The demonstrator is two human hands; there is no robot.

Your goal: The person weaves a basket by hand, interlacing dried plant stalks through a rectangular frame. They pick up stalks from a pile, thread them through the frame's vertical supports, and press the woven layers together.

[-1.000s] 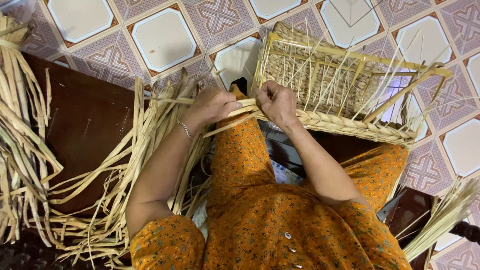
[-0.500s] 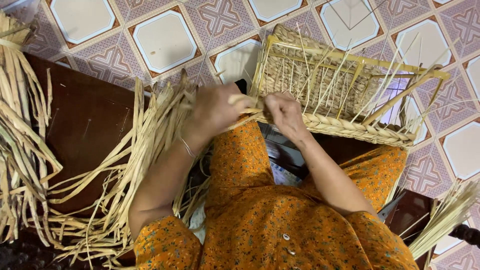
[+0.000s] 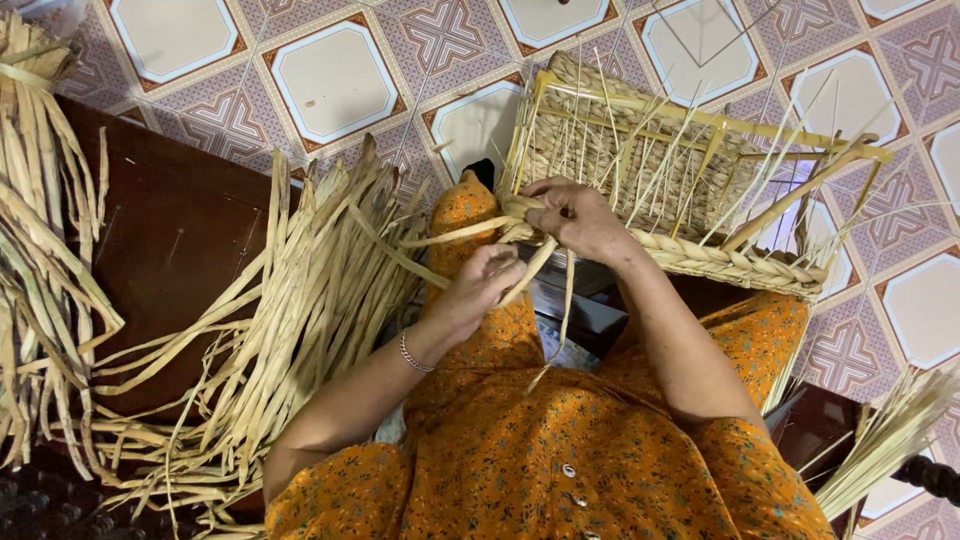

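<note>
A half-woven straw basket (image 3: 640, 170) on a yellow wire frame rests tilted on my knees, its braided rim (image 3: 730, 262) toward me and loose straw ends sticking up. My right hand (image 3: 578, 218) pinches the braid at the rim's left corner. My left hand (image 3: 482, 288), with a thin bracelet on its wrist, sits just below it and grips a flat straw strand (image 3: 455, 236) that runs up to the rim. More strands hang down between my hands over my orange floral clothes.
A big bundle of dried straw strips (image 3: 300, 320) lies across a dark wooden seat (image 3: 170, 240) at my left. More straw hangs at the far left (image 3: 40, 230) and bottom right (image 3: 885, 440). Patterned floor tiles (image 3: 330, 80) lie beyond.
My left hand dropped from the rim toward my lap, pulling a strand down. My right hand stayed at the rim's corner. The view shifted slightly.
</note>
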